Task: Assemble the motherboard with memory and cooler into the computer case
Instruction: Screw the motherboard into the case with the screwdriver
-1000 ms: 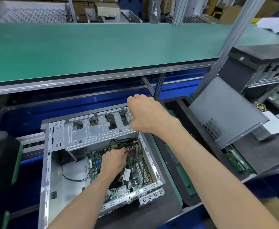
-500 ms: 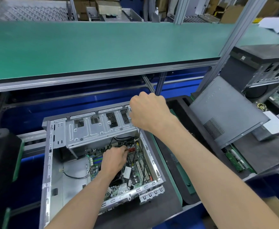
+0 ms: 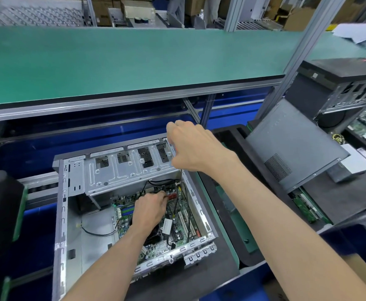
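The open computer case [image 3: 61, 213] lies on its side on a black pad. The green motherboard [image 3: 177, 233] sits inside it, below the silver drive cage [image 3: 121, 170]. My left hand [image 3: 150, 210] reaches into the case and pinches a small cable connector beside a red header near the board's far edge. My left wrist partly hides the dark cooler [image 3: 153, 235]. The blue and green memory slots [image 3: 126, 210] show just left of that hand. My right hand [image 3: 196, 148] is curled over the case's far right corner by the drive cage; its fingertips are hidden.
A green-topped shelf [image 3: 112, 61] overhangs the far side. To the right, a grey side panel [image 3: 292, 144] leans over a black tray holding a green board [image 3: 305, 207]. Another black case [image 3: 340, 83] stands at the far right. A loose black cable [image 3: 97, 232] lies on the case floor.
Both hands stay almost in place. My right hand has shifted slightly at the case's corner, while my left fingers keep working at the connector.
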### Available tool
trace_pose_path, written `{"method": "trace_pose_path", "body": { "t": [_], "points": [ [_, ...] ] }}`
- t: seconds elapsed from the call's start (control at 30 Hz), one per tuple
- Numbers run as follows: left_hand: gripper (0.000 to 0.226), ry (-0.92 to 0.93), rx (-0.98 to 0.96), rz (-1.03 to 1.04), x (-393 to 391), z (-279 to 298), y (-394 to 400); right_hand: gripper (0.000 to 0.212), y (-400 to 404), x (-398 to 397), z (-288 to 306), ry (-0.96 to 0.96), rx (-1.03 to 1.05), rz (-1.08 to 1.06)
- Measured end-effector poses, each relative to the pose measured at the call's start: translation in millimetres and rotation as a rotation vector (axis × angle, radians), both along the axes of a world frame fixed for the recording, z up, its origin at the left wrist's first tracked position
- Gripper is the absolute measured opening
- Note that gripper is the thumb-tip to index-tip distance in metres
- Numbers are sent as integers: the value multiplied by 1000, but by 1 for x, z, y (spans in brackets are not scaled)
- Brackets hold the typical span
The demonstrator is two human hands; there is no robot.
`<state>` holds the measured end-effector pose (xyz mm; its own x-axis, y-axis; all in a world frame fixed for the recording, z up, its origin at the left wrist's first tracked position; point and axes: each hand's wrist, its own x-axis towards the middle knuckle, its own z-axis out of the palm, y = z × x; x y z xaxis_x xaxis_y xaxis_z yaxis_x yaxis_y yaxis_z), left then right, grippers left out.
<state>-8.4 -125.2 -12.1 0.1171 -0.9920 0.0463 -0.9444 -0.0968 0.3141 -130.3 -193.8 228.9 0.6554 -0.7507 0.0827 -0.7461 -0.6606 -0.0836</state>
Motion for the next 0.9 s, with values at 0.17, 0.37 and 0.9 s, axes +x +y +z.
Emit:
{"method": "trace_pose_path", "body": {
  "t": [0.17,0.37,0.9],
  "points": [
    [25,13,-5,-10,2,-2,-1,21,3,6,-4,79,-197,-141],
    [25,55,-5,-8,3,-4,-2,21,0,2,0,9,-36,-74],
    [21,81,-2,-2,4,-8,-6,25,2,5,-4,23,-127,-27]
  ]
}}
